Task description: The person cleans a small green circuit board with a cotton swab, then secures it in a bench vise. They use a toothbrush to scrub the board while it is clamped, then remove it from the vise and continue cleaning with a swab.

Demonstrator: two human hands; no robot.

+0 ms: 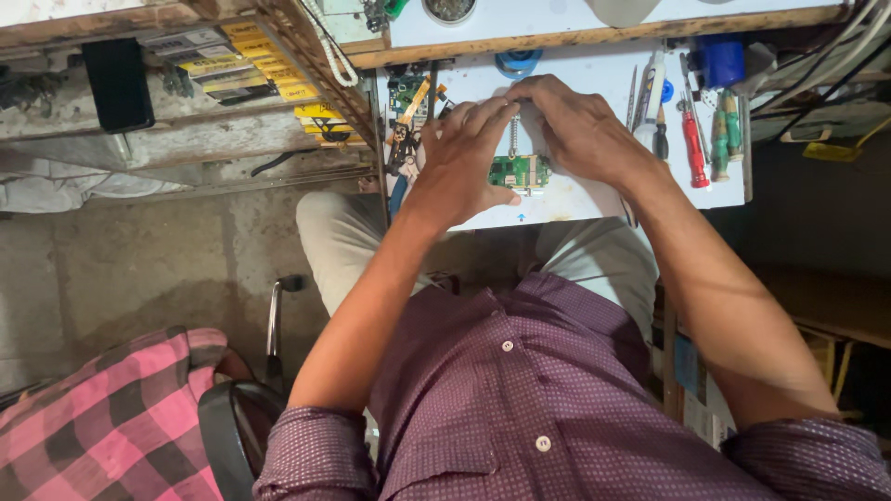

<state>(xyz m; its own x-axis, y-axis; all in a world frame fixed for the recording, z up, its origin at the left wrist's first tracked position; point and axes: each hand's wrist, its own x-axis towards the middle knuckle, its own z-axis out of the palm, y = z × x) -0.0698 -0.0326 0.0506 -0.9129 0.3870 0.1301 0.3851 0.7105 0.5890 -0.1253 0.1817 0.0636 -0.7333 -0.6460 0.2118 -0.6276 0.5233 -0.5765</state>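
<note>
At the white workbench point(594, 199), our left hand point(461, 162) lies flat, thumb pinning a small green circuit board point(520, 173) near the front edge; our right hand point(580, 125), fingers curled, presses beside it. Board work underway; steady prying seems needed next.

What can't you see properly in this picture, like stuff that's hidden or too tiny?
All in the head view:
- Green circuit board: mostly covered by the left hand and right hand.
- Whatever the fingers pinch: hidden beneath them.
- Screwdrivers: tips too small to tell apart.
- Round dish: cut off by the top edge.
- Yellow packets: print too small.
</note>
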